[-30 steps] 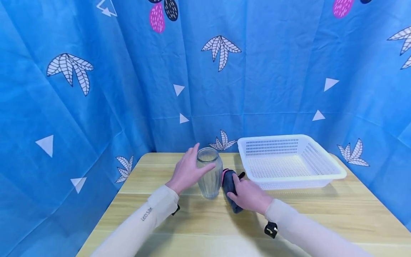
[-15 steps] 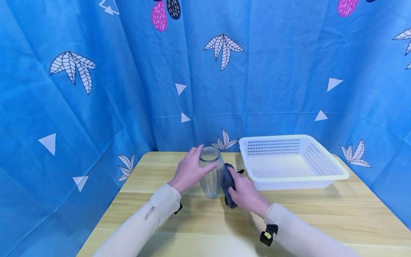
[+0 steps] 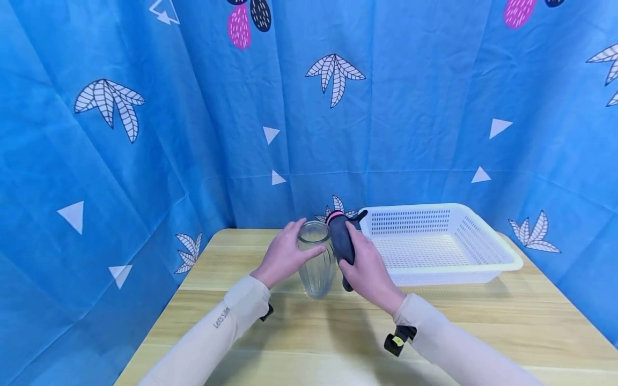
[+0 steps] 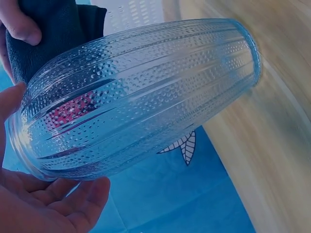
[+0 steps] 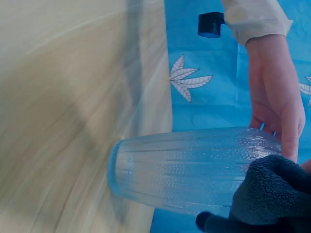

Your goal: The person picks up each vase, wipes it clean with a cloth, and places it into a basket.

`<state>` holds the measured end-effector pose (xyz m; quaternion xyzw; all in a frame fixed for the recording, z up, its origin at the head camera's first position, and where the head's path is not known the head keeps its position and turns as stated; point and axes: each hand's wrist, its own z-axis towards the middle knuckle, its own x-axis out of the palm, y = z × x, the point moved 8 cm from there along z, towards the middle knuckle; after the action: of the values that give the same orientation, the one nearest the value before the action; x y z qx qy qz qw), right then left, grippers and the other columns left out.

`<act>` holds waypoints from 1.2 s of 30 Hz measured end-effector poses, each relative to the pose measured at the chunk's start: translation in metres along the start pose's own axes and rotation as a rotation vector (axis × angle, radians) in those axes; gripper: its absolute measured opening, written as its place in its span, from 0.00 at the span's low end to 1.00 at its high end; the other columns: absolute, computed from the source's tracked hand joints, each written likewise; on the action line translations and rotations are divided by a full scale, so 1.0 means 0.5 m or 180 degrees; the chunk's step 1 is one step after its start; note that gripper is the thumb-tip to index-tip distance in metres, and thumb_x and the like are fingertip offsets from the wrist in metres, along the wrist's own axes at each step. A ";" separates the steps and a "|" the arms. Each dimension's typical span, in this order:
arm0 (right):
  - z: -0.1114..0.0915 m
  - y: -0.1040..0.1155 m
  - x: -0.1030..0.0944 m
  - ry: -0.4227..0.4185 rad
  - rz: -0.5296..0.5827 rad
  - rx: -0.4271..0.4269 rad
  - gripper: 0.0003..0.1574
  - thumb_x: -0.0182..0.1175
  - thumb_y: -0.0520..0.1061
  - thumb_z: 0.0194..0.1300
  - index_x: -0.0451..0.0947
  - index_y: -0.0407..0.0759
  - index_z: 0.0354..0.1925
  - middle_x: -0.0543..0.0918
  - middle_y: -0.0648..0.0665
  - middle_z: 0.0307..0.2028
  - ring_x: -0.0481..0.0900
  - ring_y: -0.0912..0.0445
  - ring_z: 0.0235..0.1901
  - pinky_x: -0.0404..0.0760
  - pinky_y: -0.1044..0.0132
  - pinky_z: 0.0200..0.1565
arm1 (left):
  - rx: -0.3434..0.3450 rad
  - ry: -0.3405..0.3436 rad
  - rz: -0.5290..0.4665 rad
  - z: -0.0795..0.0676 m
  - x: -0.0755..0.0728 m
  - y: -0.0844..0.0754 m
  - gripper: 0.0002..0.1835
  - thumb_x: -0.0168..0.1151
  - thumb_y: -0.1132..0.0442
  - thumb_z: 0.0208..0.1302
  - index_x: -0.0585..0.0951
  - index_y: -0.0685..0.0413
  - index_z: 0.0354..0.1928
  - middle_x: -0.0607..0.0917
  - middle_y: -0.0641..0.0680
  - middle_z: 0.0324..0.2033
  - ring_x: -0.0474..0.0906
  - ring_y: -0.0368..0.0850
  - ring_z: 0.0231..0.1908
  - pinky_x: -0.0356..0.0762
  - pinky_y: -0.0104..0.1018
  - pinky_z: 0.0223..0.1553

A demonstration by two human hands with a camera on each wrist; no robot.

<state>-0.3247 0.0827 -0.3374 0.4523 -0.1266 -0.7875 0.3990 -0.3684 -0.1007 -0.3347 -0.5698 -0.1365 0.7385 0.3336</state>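
A clear ribbed glass vase [image 3: 316, 271] stands upright on the wooden table. My left hand [image 3: 286, 256] grips it near the mouth, thumb on the near side and fingers behind; in the left wrist view its fingertips [image 4: 99, 191] touch the glass. My right hand [image 3: 369, 268] holds a dark grey fuzzy cloth bundle [image 3: 340, 237] with a pink band at its upper end and a black tab. The bundle is tilted against or right beside the vase's right side, its top near the rim. In the right wrist view, the fuzzy fabric [image 5: 267, 194] overlaps the vase's upper part.
A white perforated plastic basket [image 3: 439, 269] sits behind and right of my right hand. The wooden table [image 3: 309, 343] extends toward me. A blue patterned curtain [image 3: 415, 107] hangs along the back and sides.
My right hand has lifted the dark cloth bundle from the table beside the vase, up toward its rim. The left hand keeps its grip, and the vase stays in place.
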 end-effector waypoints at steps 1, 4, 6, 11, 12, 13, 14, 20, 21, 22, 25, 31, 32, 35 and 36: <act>0.003 0.003 0.001 0.0009 -0.0012 -0.0022 0.50 0.66 0.36 0.56 0.60 0.38 0.75 0.74 0.34 0.65 0.74 0.40 0.59 0.75 0.45 0.57 | -0.0004 0.0010 -0.0019 0.001 0.000 0.000 0.51 0.69 0.32 0.55 0.65 0.51 0.75 0.75 0.55 0.64 0.73 0.56 0.64 0.72 0.53 0.65; 0.009 0.005 0.011 0.0129 0.0025 -0.0005 0.48 0.64 0.34 0.56 0.62 0.38 0.74 0.70 0.36 0.68 0.70 0.39 0.63 0.74 0.44 0.59 | -0.0023 0.0055 -0.0065 0.003 0.001 0.000 0.50 0.69 0.33 0.55 0.65 0.50 0.75 0.74 0.55 0.67 0.71 0.56 0.66 0.70 0.54 0.66; 0.011 0.002 0.021 0.0276 0.0070 0.0089 0.49 0.63 0.33 0.58 0.60 0.40 0.76 0.65 0.35 0.71 0.67 0.38 0.67 0.73 0.43 0.61 | -0.0009 0.0085 -0.0091 0.005 0.002 -0.003 0.50 0.69 0.33 0.56 0.65 0.49 0.75 0.73 0.55 0.68 0.70 0.56 0.67 0.69 0.54 0.66; 0.012 -0.008 0.050 0.0641 0.0070 0.0338 0.54 0.60 0.35 0.62 0.47 0.39 0.79 0.49 0.32 0.78 0.59 0.36 0.74 0.71 0.42 0.64 | 0.0048 0.0126 -0.0092 0.010 0.004 -0.012 0.49 0.68 0.34 0.57 0.66 0.50 0.75 0.73 0.55 0.68 0.71 0.56 0.67 0.69 0.54 0.66; 0.011 -0.010 0.054 0.0680 0.0063 0.0378 0.54 0.60 0.35 0.62 0.45 0.39 0.80 0.48 0.33 0.79 0.59 0.37 0.74 0.71 0.42 0.64 | 0.0057 0.0122 -0.0091 0.011 0.003 -0.014 0.49 0.69 0.34 0.57 0.66 0.50 0.75 0.73 0.55 0.68 0.71 0.56 0.67 0.70 0.54 0.66; 0.011 -0.013 0.057 0.0706 0.0047 0.0403 0.55 0.60 0.35 0.62 0.44 0.39 0.80 0.47 0.33 0.79 0.59 0.37 0.74 0.71 0.42 0.65 | 0.0070 0.0116 -0.0090 0.012 0.003 -0.014 0.48 0.69 0.34 0.57 0.66 0.50 0.75 0.73 0.55 0.68 0.71 0.56 0.67 0.70 0.54 0.66; 0.010 -0.017 0.060 0.0717 0.0038 0.0416 0.55 0.60 0.35 0.62 0.43 0.38 0.80 0.48 0.33 0.79 0.59 0.38 0.74 0.70 0.43 0.65 | 0.0077 0.0111 -0.0102 0.012 0.002 -0.015 0.48 0.69 0.35 0.57 0.66 0.50 0.75 0.73 0.55 0.68 0.70 0.56 0.68 0.69 0.55 0.66; -0.004 -0.049 0.095 0.0790 0.0243 0.0242 0.54 0.59 0.27 0.55 0.53 0.40 0.78 0.65 0.32 0.71 0.72 0.41 0.65 0.76 0.45 0.60 | 0.0087 0.0120 -0.0149 0.013 -0.002 -0.010 0.47 0.70 0.38 0.58 0.65 0.47 0.75 0.72 0.54 0.69 0.69 0.55 0.69 0.67 0.54 0.68; -0.010 -0.060 0.109 0.0855 0.0268 0.0242 0.53 0.59 0.26 0.54 0.55 0.41 0.76 0.69 0.33 0.69 0.75 0.42 0.62 0.78 0.46 0.58 | 0.0081 0.0128 -0.0157 0.013 -0.001 -0.008 0.46 0.70 0.38 0.58 0.65 0.46 0.75 0.72 0.54 0.69 0.69 0.54 0.68 0.67 0.53 0.68; -0.017 -0.072 0.125 0.0927 0.0277 0.0227 0.51 0.59 0.25 0.53 0.59 0.41 0.74 0.72 0.33 0.66 0.77 0.43 0.59 0.78 0.46 0.57 | 0.0069 0.0143 -0.0174 0.012 -0.001 -0.007 0.46 0.71 0.39 0.58 0.65 0.46 0.75 0.73 0.53 0.68 0.70 0.54 0.68 0.68 0.53 0.67; -0.037 -0.103 0.165 0.1138 0.0286 0.0227 0.43 0.59 0.24 0.51 0.66 0.41 0.65 0.78 0.37 0.58 0.79 0.46 0.55 0.78 0.48 0.58 | 0.0060 0.0203 -0.0197 0.010 0.000 -0.005 0.47 0.70 0.38 0.57 0.65 0.45 0.76 0.73 0.53 0.68 0.71 0.53 0.67 0.69 0.52 0.67; -0.046 -0.121 0.178 0.1265 0.0307 0.0367 0.41 0.59 0.25 0.52 0.68 0.40 0.65 0.79 0.36 0.59 0.79 0.44 0.56 0.78 0.47 0.58 | 0.0041 0.0436 -0.0201 0.014 0.000 -0.009 0.49 0.70 0.38 0.58 0.61 0.48 0.77 0.67 0.55 0.73 0.64 0.56 0.72 0.63 0.54 0.70; -0.047 -0.122 0.177 0.1278 0.0282 0.0435 0.42 0.59 0.26 0.53 0.67 0.38 0.68 0.78 0.34 0.61 0.79 0.43 0.57 0.78 0.47 0.58 | 0.0016 0.0485 -0.0235 0.015 0.001 -0.009 0.49 0.70 0.39 0.59 0.60 0.48 0.78 0.66 0.55 0.74 0.62 0.56 0.73 0.61 0.55 0.71; -0.053 -0.125 0.165 0.1314 0.0246 0.0719 0.46 0.60 0.30 0.57 0.60 0.36 0.74 0.74 0.29 0.65 0.78 0.40 0.58 0.80 0.48 0.56 | -0.0090 0.0659 -0.0402 0.018 0.006 -0.008 0.48 0.70 0.43 0.60 0.59 0.47 0.78 0.63 0.54 0.76 0.59 0.55 0.75 0.59 0.55 0.72; -0.054 -0.123 0.159 0.1300 0.0256 0.0790 0.47 0.60 0.31 0.58 0.59 0.35 0.75 0.73 0.28 0.65 0.78 0.40 0.59 0.80 0.48 0.55 | -0.0114 0.0713 -0.0460 0.019 0.008 -0.008 0.47 0.70 0.45 0.60 0.59 0.46 0.78 0.63 0.54 0.76 0.59 0.54 0.75 0.59 0.54 0.72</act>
<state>-0.3560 0.0679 -0.4356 0.6424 -0.1570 -0.6415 0.3888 -0.3763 -0.0933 -0.3325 -0.6433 -0.1523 0.6417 0.3889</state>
